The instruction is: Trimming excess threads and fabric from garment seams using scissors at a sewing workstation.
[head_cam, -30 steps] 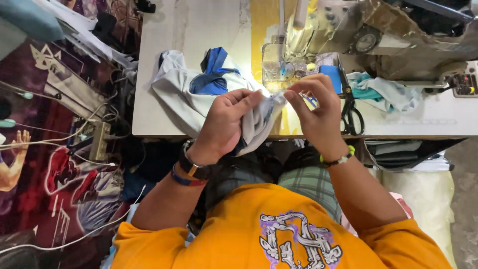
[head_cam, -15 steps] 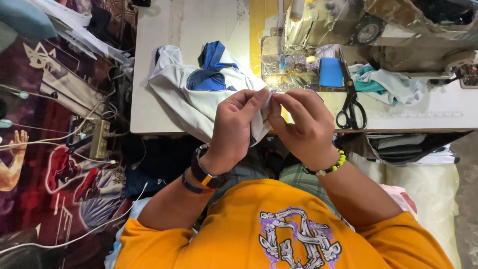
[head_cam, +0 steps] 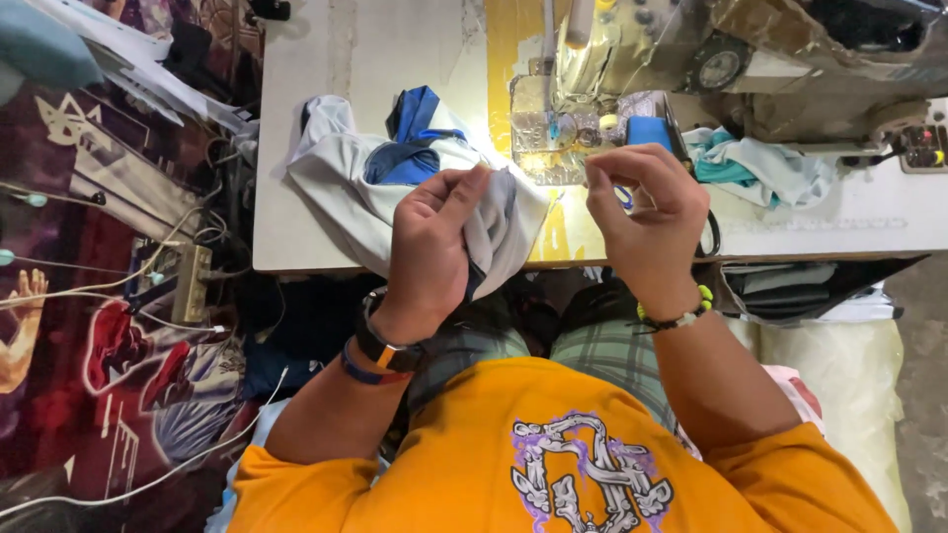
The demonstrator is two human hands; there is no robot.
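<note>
On my far left I see a power strip with tangled cords beside the pale work table. Spread on that table lies the grey-and-blue garment, its near edge hanging off the front. My left hand is closed around a fold of that grey cloth, thumb pressed on top. Just right, apart from it, my right hand is raised with fingertips pinched together; whether it holds thread, I cannot tell. Behind it stands the sewing machine, and further right a teal cloth.
</note>
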